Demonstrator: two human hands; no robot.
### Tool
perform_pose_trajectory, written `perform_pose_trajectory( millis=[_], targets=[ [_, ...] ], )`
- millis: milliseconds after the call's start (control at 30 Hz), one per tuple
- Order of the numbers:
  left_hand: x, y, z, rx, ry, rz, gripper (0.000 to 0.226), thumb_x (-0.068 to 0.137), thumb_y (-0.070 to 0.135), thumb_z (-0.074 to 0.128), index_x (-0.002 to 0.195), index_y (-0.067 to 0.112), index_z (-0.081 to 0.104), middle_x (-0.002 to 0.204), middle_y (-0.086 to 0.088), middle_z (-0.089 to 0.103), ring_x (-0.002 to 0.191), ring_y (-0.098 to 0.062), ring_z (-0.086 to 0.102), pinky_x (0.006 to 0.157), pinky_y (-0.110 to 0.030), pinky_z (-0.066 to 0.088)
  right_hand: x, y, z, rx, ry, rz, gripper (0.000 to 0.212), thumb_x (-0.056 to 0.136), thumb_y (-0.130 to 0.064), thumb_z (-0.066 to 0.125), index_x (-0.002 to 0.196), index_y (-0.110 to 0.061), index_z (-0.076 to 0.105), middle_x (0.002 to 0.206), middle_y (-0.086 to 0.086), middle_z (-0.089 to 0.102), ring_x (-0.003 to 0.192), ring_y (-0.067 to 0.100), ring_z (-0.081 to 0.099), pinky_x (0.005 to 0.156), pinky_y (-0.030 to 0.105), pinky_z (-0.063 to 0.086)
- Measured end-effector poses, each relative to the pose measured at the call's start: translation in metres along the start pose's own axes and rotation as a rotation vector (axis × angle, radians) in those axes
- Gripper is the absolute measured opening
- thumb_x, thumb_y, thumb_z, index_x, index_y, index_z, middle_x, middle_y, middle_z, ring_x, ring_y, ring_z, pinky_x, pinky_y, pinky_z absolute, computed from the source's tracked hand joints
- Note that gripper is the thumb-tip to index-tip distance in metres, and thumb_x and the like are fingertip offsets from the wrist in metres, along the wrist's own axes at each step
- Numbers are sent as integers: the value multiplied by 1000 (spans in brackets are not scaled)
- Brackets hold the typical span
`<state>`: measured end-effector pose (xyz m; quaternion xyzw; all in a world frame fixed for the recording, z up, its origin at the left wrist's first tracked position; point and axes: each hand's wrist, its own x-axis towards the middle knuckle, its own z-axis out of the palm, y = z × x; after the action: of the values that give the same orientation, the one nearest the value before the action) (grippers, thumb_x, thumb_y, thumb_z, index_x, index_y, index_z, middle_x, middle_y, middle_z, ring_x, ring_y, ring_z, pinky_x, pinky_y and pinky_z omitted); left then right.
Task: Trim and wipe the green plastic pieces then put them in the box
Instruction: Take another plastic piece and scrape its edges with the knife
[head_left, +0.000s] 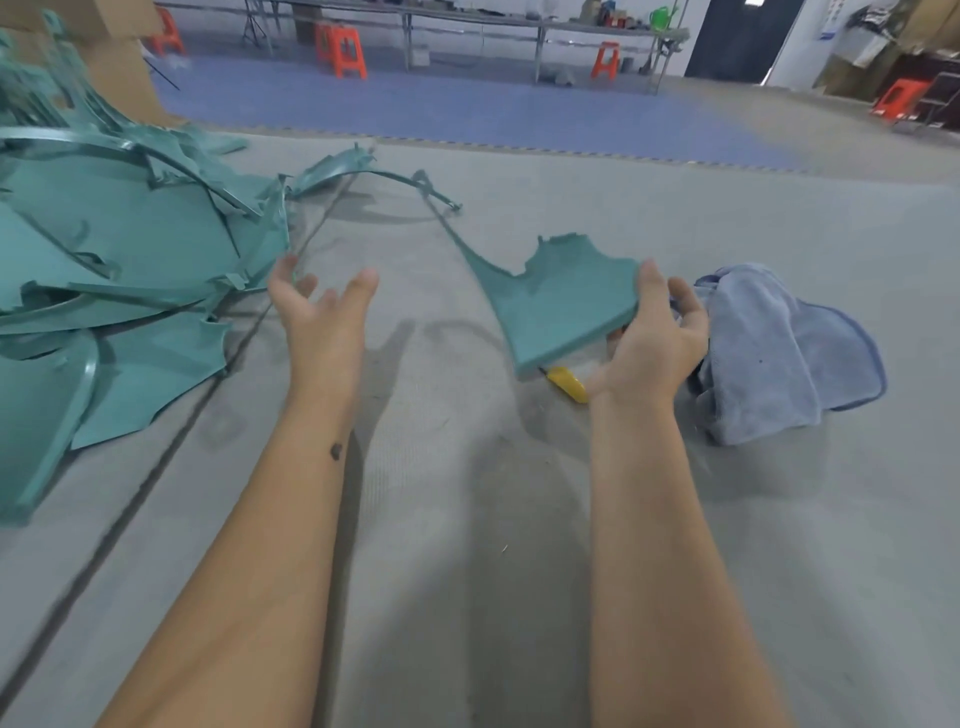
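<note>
My right hand (652, 338) grips the near right edge of a green plastic piece (558, 301), thumb on top and fingers underneath. The piece is lifted off the grey surface, and a long thin strip of it runs away to the upper left. My left hand (319, 306) hovers palm up with fingers spread and holds nothing, between the held piece and a pile of green plastic pieces (130, 249) at the left. A yellow knife handle (567, 383) lies on the surface under the held piece. A blue cloth (779, 353) lies crumpled just right of my right hand.
A cardboard box (111, 57) stands behind the pile at the far left. The grey work surface (467, 519) has a dark seam running diagonally at the left. Beyond it are a blue floor, long tables and orange stools (345, 49).
</note>
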<state>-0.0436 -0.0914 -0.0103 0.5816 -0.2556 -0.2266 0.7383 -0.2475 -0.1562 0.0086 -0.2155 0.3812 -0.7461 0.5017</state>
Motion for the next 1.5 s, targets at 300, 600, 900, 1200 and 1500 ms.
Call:
perform_pose_trajectory(
  millis=[300, 600, 900, 1200, 1500],
  targets=[
    [-14, -1, 4, 292, -93, 282, 66, 83, 26, 73, 133, 52, 38, 157, -3, 7, 141, -15, 24, 116, -33, 25, 2, 2, -8, 60, -180, 254, 16, 87, -10, 69, 78, -12, 57, 63, 2, 60, 57, 18, 60, 56, 28, 50],
    [-6, 7, 9, -843, -53, -330, 43, 99, -6, 38, 124, 28, 48, 95, -1, 73, 80, -15, 72, 79, -33, 58, -8, 11, 5, 278, -378, 615, 40, 105, -40, 33, 92, -10, 58, 72, 9, 61, 60, 21, 58, 58, 23, 45],
    [-4, 3, -4, -971, -72, -246, 30, 104, 14, 34, 106, 34, 56, 135, 13, 57, 116, -6, 59, 112, -37, 34, -64, 41, 32, -76, -827, 574, 51, 94, 11, 44, 142, -7, 41, 136, 16, 55, 128, 25, 53, 109, 42, 42],
    [-25, 7, 7, -290, -766, -96, 33, 92, 3, 52, 115, 25, 63, 118, 5, 68, 113, -14, 61, 96, -31, 51, -44, 41, 23, -179, -467, 508, 35, 99, -14, 56, 128, 5, 51, 121, 20, 66, 105, 28, 67, 76, 31, 59],
    [-13, 4, -14, -95, -818, -394, 37, 101, 19, 45, 137, 13, 47, 129, -21, 60, 96, -32, 71, 72, -34, 61, -25, 43, 18, -267, -255, 260, 8, 95, 0, 55, 94, -6, 49, 93, 12, 61, 77, 19, 65, 88, 47, 56]
  ],
)
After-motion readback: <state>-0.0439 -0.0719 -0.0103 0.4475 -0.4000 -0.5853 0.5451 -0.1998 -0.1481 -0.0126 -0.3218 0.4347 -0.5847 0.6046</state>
